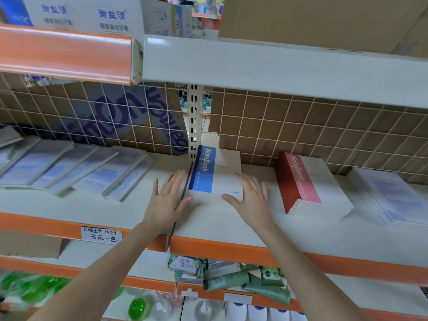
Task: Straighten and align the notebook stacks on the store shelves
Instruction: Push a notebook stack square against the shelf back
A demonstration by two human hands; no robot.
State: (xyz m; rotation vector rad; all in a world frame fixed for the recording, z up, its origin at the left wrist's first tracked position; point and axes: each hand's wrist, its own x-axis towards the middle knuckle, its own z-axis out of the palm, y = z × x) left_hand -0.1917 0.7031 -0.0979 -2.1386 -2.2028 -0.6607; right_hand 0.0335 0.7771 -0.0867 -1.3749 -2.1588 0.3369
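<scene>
Your left hand (167,197) and right hand (250,195), fingers straight and spread, flank the blue-and-white paper notebook stack (214,174) on the white metal shelf (227,222), thumbs touching its front corners. The red-and-white notebook stack (308,184) sits apart to its right.

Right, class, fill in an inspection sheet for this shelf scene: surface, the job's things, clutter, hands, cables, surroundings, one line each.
Surface: pale shelf with an orange front edge.
Job's things: blue NoteBook stack between the hands; red NoteBook stack to its right, lying askew; fanned pale-blue notebooks at left; another pale stack far right.
Clutter: handwritten price label on the shelf edge.
Hands: left hand flat against the blue stack's left side; right hand open on its right front corner.
Cables: nothing seen.
Surroundings: wire grid back panel, cardboard boxes above, green packets below.
</scene>
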